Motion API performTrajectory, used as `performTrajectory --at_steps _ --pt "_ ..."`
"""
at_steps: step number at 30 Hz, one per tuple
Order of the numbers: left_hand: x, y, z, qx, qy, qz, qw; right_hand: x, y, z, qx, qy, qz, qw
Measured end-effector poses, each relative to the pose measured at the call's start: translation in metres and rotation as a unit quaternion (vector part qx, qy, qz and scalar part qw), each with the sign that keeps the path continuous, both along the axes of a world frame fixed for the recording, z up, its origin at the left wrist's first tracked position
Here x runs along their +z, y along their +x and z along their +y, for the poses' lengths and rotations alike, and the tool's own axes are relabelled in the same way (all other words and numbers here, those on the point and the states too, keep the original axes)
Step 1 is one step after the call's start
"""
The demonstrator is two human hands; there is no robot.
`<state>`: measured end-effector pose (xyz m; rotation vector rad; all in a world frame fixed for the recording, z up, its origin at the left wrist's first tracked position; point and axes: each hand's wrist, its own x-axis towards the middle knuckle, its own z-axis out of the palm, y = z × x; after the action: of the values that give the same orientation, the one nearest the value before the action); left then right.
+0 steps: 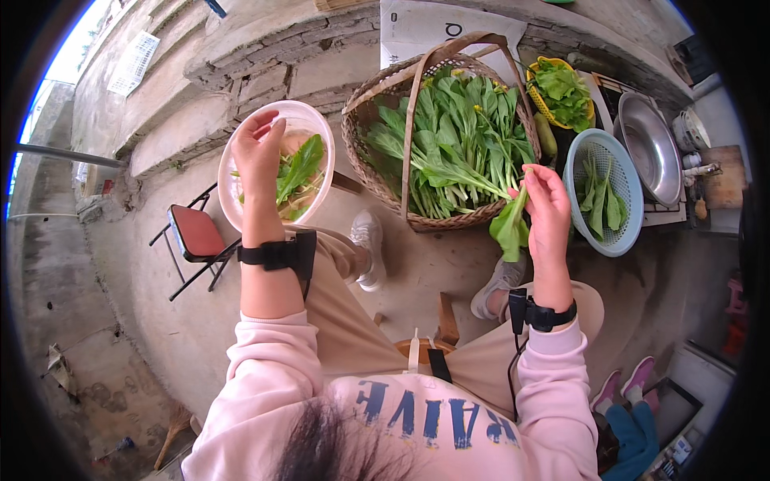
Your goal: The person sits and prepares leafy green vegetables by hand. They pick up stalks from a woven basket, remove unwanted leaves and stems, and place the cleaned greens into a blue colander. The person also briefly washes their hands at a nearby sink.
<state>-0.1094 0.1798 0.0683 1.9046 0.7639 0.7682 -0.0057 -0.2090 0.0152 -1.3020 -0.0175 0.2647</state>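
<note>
My left hand is raised over a white plastic tub, fingers bent and apart, with nothing visible in it. Inside the tub lie loose green leaves and pale scraps. My right hand pinches the stem of a leafy green, whose leaf hangs down at the front right edge of a woven basket. Leafy greens with long stems and a few yellow flowers fill this handled basket. Right of my right hand, a light blue plastic colander holds several leaves.
A yellow basket of lettuce, a green gourd-like vegetable and a steel basin stand at the right. A red folding chair is at the left. Stone steps rise behind. Another person's legs show at lower right.
</note>
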Motion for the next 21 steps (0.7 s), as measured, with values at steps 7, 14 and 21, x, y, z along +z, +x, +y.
performTrajectory --at_steps 7,14,21 --pt "0.014 0.009 -0.103 -0.214 -0.061 -0.233 0.947 0.002 -0.001 0.000 0.032 0.005 0.038 0.999" --pt "-0.018 0.029 -0.213 -0.431 -0.063 0.019 0.900 0.009 -0.007 0.000 0.080 0.023 0.054 0.995" --pt "-0.034 0.049 -0.227 -0.449 -0.299 0.064 0.840 0.015 -0.004 -0.010 0.084 -0.009 0.031 0.996"
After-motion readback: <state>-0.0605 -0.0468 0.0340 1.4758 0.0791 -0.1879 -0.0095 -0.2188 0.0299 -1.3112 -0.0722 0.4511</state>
